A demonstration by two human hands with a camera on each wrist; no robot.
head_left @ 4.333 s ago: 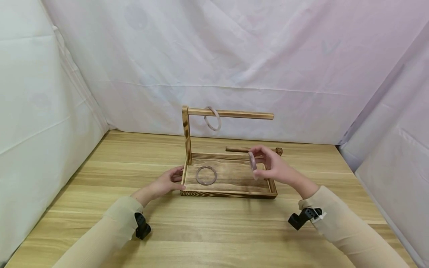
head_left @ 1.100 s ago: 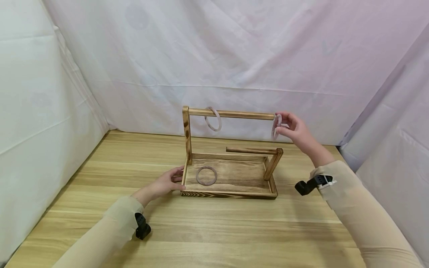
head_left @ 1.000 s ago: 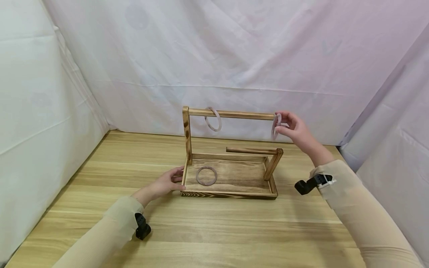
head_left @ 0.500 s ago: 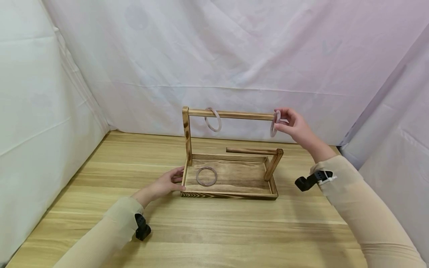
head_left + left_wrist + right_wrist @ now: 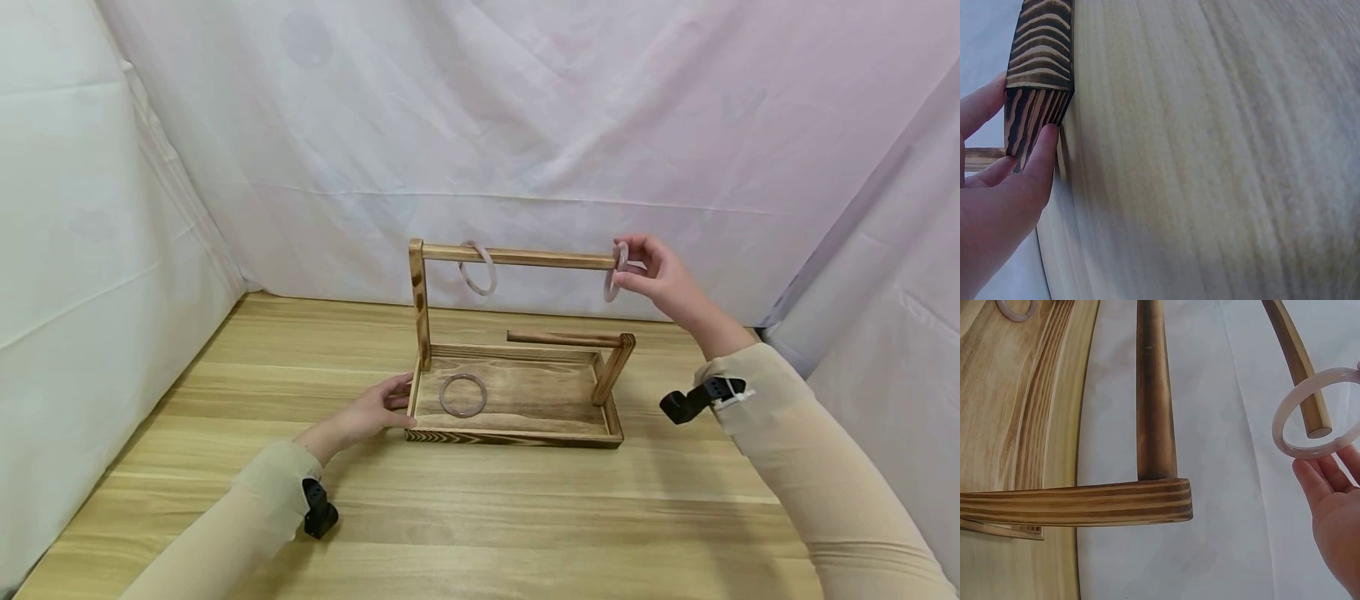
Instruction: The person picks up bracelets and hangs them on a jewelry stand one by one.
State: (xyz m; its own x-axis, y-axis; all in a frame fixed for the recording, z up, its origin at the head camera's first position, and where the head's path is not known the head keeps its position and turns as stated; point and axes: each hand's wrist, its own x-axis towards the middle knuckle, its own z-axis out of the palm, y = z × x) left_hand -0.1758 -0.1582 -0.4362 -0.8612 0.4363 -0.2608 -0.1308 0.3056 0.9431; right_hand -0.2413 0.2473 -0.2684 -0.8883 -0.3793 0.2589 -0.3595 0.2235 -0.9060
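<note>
In the head view my right hand pinches a pale pink bangle upright at the free tip of the rack's upper bar. The right wrist view shows the bar's round end framed inside this bangle. My left hand touches the left end of the wooden tray base, thumb at the front corner, fingers straight against the end wall. Another bangle hangs on the upper bar towards its post. A third bangle lies flat inside the tray.
A shorter lower bar sits on a slanted post at the tray's right end, below my right hand. The rack stands on a wood-grain table. White cloth hangs behind and at both sides.
My right hand has carried its bangle from low over the tray's right side up to the upper bar's tip, lately shifting slightly higher. The left hand and other bangles have stayed put.
</note>
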